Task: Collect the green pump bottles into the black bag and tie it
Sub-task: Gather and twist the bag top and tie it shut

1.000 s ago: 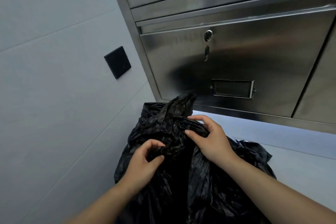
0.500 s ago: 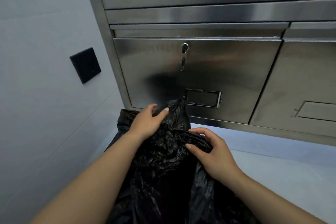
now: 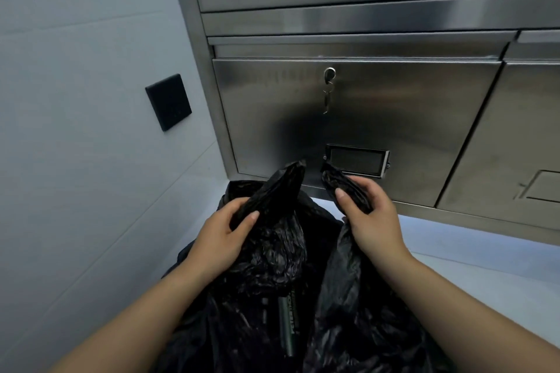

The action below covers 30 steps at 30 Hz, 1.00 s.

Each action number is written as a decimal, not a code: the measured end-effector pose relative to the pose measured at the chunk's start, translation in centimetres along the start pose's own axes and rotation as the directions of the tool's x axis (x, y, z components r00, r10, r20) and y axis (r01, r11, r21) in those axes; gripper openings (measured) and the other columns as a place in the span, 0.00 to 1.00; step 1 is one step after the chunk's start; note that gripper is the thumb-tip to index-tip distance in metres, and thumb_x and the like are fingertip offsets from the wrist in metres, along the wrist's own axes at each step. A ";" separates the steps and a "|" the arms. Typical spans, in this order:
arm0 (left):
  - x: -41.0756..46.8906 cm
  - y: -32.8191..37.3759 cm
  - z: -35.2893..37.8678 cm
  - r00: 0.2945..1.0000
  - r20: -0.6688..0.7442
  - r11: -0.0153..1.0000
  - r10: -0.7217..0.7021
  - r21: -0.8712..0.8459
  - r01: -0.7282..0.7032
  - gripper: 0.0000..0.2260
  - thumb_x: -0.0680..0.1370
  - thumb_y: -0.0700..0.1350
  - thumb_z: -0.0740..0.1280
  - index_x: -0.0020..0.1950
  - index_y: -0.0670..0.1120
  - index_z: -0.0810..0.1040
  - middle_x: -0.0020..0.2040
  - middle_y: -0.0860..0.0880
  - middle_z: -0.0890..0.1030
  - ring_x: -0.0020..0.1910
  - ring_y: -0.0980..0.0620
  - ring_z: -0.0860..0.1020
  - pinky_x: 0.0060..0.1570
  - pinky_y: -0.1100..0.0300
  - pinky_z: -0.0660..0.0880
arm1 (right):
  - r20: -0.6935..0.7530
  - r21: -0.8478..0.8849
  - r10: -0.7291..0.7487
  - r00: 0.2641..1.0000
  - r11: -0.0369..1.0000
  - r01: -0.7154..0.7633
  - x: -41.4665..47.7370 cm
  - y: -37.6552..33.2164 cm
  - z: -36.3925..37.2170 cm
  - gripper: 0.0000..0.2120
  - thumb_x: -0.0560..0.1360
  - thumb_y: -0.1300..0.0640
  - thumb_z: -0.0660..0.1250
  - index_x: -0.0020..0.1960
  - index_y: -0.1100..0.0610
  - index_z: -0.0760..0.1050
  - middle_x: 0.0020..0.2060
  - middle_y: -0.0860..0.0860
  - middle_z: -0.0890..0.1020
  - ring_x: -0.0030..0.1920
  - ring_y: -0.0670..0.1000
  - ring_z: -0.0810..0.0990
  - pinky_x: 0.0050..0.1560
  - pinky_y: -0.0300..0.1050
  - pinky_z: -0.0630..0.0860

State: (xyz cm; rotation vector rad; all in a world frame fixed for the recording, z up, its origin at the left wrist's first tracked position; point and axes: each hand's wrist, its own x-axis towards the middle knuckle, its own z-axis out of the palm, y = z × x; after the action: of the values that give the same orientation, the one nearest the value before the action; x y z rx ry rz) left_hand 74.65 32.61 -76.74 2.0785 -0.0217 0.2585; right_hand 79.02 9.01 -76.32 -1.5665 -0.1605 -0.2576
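Two gathered ears of one crinkled black plastic rubbish bag (image 3: 272, 254), one per hand, apart from each other with an open gap between them.

Item, left hand (image 3: 219, 239): fingers and thumb closed around the base of the left ear, a pointed twist of film that rises up and away from the palm, its long axis leaning toward the right hand.

Item, right hand (image 3: 368, 218): fingers and thumb closed around the right ear, a shorter, flatter wad whose tip juts out past the fingertips and slants toward the left hand.

Relation governing the coming move, as judged: the two ears lie side by side at about equal height, each tip pointing inward toward the opposite hand, neither hand clearly nearer the gap. Crossing one over the other looks like the step in hand; no knot exists yet.

Item, bag body: hangs below and toward the person from both hands, glossy, heavily creased, mouth slack between the ears. Inside the opening, below the left hand, a dull greenish cylindrical bottle (image 3: 286, 324) with lettering down its side; pump head not discernible.

Item, brushed stainless steel cabinet door (image 3: 394, 118): beyond both hands, key hanging from its lock (image 3: 328, 73).
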 end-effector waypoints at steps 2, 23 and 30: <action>-0.6 0.2 0.0 0.999 0.032 0.999 0.014 0.042 -0.015 0.11 0.77 0.52 0.65 0.49 0.71 0.75 0.51 0.68 0.81 0.51 0.66 0.79 0.47 0.75 0.72 | -0.004 0.021 -0.027 1.000 0.999 0.027 0.4 -0.8 0.7 0.08 0.73 0.55 0.70 0.50 0.45 0.76 0.45 0.41 0.83 0.48 0.41 0.81 0.50 0.42 0.77; -1.2 3.5 4.1 0.957 0.281 0.984 0.073 -0.176 -0.023 0.22 0.76 0.61 0.54 0.69 0.58 0.68 0.63 0.66 0.74 0.63 0.72 0.69 0.62 0.74 0.64 | 0.141 0.025 -0.023 0.990 0.999 0.020 -1.3 -1.3 1.4 0.07 0.71 0.62 0.72 0.47 0.54 0.78 0.37 0.43 0.84 0.39 0.39 0.80 0.42 0.29 0.73; -1.9 3.0 4.7 0.991 0.067 0.974 0.115 -0.206 -0.099 0.15 0.79 0.56 0.53 0.50 0.52 0.77 0.44 0.61 0.81 0.45 0.63 0.78 0.46 0.70 0.71 | 0.133 -0.001 0.048 0.990 0.999 -0.048 -1.4 -0.8 0.2 0.04 0.73 0.58 0.70 0.46 0.51 0.77 0.38 0.46 0.84 0.40 0.42 0.82 0.41 0.31 0.74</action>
State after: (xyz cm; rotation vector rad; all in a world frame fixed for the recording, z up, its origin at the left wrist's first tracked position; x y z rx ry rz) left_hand 73.23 26.90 -76.82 1.8860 -0.2010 0.2302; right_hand 77.44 9.33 -75.91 -1.5837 -0.2268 -0.1144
